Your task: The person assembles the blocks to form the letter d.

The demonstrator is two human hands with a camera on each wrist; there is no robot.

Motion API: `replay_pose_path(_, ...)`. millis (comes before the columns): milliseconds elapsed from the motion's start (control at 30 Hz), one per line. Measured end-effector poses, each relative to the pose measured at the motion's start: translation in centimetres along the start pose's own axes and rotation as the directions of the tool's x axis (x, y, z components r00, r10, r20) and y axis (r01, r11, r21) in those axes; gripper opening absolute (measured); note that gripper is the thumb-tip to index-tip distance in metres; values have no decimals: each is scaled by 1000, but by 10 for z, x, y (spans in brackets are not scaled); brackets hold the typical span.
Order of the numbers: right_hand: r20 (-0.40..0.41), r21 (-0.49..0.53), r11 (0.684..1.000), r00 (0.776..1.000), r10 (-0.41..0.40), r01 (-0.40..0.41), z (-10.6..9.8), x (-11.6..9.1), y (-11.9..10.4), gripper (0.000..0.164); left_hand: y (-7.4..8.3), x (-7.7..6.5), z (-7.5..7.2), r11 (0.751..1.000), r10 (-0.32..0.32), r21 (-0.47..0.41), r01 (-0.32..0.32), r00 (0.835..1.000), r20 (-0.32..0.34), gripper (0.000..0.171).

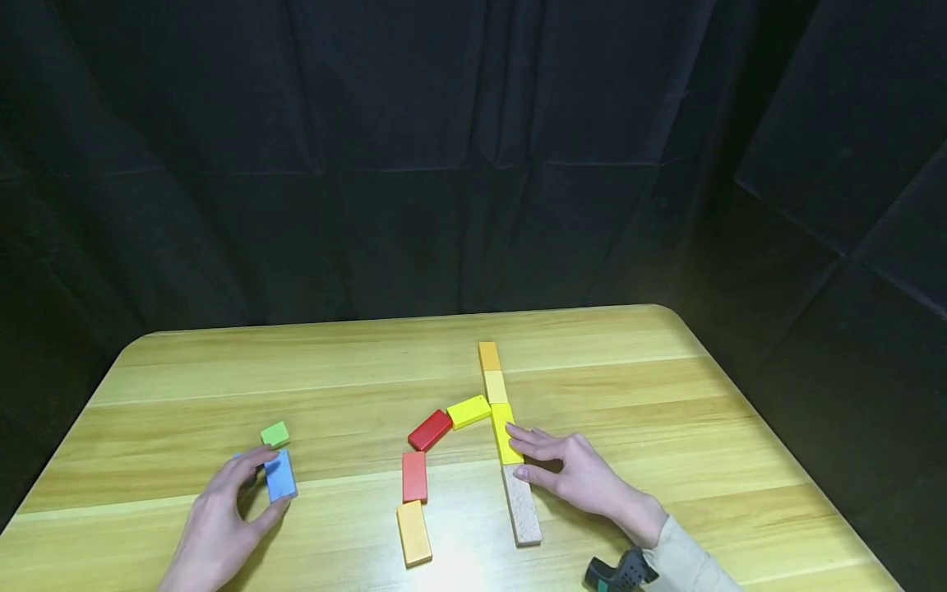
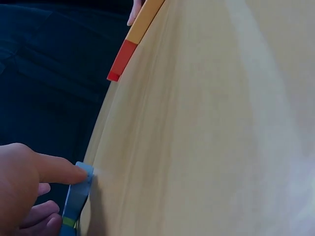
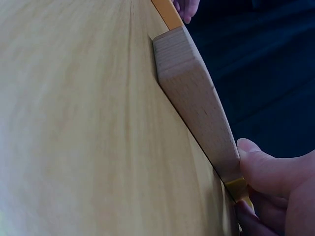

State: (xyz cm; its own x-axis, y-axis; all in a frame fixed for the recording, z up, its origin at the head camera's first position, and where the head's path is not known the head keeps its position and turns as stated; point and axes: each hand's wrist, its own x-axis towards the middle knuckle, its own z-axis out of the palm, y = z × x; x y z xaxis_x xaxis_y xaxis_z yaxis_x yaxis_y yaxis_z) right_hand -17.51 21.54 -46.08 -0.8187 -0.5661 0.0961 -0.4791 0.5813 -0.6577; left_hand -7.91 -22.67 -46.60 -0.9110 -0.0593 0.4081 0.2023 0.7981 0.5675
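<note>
At the left of the table, my left hand (image 1: pixel 222 514) pinches a blue block (image 1: pixel 281 474) between thumb and index finger. A small green block (image 1: pixel 275 434) lies just beyond it. A bit of blue also shows behind the fingers, mostly hidden. My right hand (image 1: pixel 584 481) rests beside a straight row, its fingers extended. Its fingertips are at the long yellow block (image 1: pixel 505 433). The thumb touches the side of a plain wooden block (image 3: pixel 197 98), the nearest one in the row.
A cream block (image 1: pixel 495 386) and an orange block (image 1: pixel 489 356) continue the row at the far end. From it curve a yellow block (image 1: pixel 469 412), a dark red block (image 1: pixel 430 430), a lighter red block (image 1: pixel 414 477) and a light orange block (image 1: pixel 413 533). Black curtains (image 1: pixel 414 164) surround the table.
</note>
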Motion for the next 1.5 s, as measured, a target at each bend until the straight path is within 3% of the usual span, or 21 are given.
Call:
replay_pose_path(300,-9,-9,1000,1000,-12,12,0,0,0,52,-2,3,-3,1000,-21,8,21,998,61,60)
replay_pose_path(600,-5,-15,1000,1000,-10,10,-1,-1,1,53,3,4,-5,990,-136,46,130,976,169,63)
replay_pose_path(967,-7,-18,1000,1000,-25,25,0,1,-1,53,6,3,-4,992,-120,40,116,983,141,63)
replay_pose_path(1067,-4,-14,1000,1000,-23,23,0,1,-1,53,7,3,-5,988,-154,44,149,973,174,64)
replay_pose_path(1267,-4,-11,1000,1000,-24,24,1,1,-1,53,8,2,-7,974,-228,67,218,937,267,72)
replay_pose_path(1500,-2,-10,1000,1000,-17,17,1,1,-1,53,7,0,-6,970,-244,79,231,922,300,77)
